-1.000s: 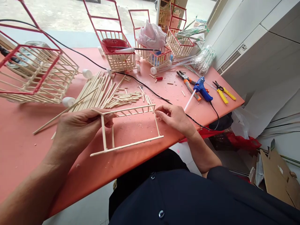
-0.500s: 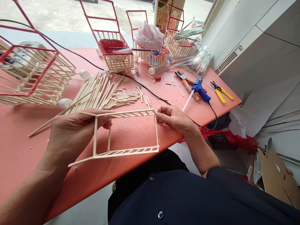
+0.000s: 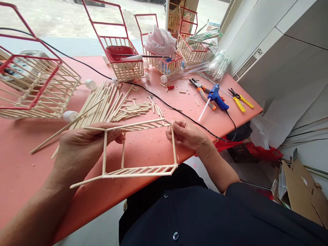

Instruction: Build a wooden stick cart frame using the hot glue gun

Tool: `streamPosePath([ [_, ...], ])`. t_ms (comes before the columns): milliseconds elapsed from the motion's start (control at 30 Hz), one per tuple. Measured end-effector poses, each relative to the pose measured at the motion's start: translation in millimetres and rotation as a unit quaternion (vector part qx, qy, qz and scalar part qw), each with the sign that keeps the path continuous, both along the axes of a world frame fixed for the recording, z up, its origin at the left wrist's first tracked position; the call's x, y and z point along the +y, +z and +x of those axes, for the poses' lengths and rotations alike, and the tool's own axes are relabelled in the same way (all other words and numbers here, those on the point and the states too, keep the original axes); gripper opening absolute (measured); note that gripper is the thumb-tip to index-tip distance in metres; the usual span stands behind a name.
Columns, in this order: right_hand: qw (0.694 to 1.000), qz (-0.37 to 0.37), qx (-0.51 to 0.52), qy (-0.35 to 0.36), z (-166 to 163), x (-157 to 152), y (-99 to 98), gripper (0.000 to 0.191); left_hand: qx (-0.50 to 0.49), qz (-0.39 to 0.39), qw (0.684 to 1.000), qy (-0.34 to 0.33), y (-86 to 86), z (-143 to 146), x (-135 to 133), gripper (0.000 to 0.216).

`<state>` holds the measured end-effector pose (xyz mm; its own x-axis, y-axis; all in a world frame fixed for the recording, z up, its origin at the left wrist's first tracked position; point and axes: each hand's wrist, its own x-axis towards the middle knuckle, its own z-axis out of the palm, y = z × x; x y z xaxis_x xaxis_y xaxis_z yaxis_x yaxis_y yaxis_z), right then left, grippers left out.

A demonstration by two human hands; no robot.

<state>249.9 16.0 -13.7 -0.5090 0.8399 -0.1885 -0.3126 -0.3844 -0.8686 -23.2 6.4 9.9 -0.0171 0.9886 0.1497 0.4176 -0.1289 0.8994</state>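
Note:
A frame of thin wooden sticks is held up over the near part of the pink table, its two long sides crossed by short slats. My left hand is closed around the frame's upper left corner, thumb and fingers pinching the stick there. At the upper right corner, my right hand has its fingers curled and pinched on the frame. Behind the frame lie a pile of long wooden sticks and a heap of short stick pieces.
Little stick carts with red-painted rims, such as one cart, line the back of the pink table. To the right lie a blue glue gun, grey-orange pliers and yellow-handled pliers. A black cord crosses the table.
The frame has tilted slightly, its lower side dropping and showing more of the slats. My right hand has shifted a little, its fingers curling behind the corner. The camera view has moved slightly.

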Motion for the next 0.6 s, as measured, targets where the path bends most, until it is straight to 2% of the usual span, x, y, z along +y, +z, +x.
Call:
streamPosePath([
  [267, 1.0, 0.024, -0.005, -0.017, -4, -2, -5.0, 0.055, -0.007, 0.012, 1.0, -0.023, -4.9, -4, 1, 0.01],
  [367, 0.995, 0.074, -0.049, -0.044, -3, -3, -1.7, 0.052, -0.002, 0.01, 1.0, -0.021, -8.8, -7, 5, 0.011],
  [500, 0.95, 0.215, -0.191, -0.118, 2, -9, 4.6, 0.047, 0.011, 0.006, 1.0, -0.02, -15.4, -13, 11, 0.01],
  [600, 0.911, 0.264, -0.296, -0.117, 6, -15, 5.5, 0.045, 0.035, 0.021, 0.998, -0.048, -19.8, -20, 15, 0.012],
])
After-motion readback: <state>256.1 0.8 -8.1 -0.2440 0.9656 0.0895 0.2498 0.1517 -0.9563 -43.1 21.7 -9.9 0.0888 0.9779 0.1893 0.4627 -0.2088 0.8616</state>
